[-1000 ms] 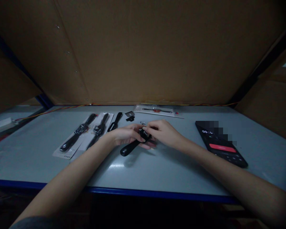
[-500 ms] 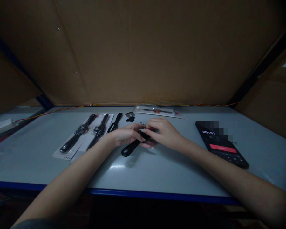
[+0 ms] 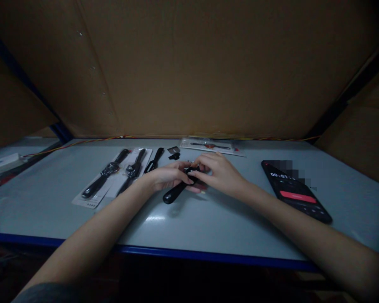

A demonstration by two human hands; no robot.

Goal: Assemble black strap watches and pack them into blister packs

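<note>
Both my hands meet over the middle of the grey table (image 3: 208,227). My left hand (image 3: 167,176) is closed round a black watch (image 3: 176,192), whose strap sticks out toward me and to the left. My right hand (image 3: 219,172) pinches at the watch's body from the right, fingers pressed together. The watch body itself is mostly hidden between my fingers. A small metal part (image 3: 189,161) lies just behind my hands.
Two black watches on white cards (image 3: 109,170) (image 3: 133,169) and a loose black strap (image 3: 154,160) lie at the left. Small black pieces (image 3: 173,152) and a packaged tool (image 3: 211,145) sit at the back. A phone with a running timer (image 3: 295,195) lies right. Cardboard walls surround the table.
My hands and the watch have stayed in the same spot; my right fingers have shifted slightly on the watch body. The view has moved a little.
</note>
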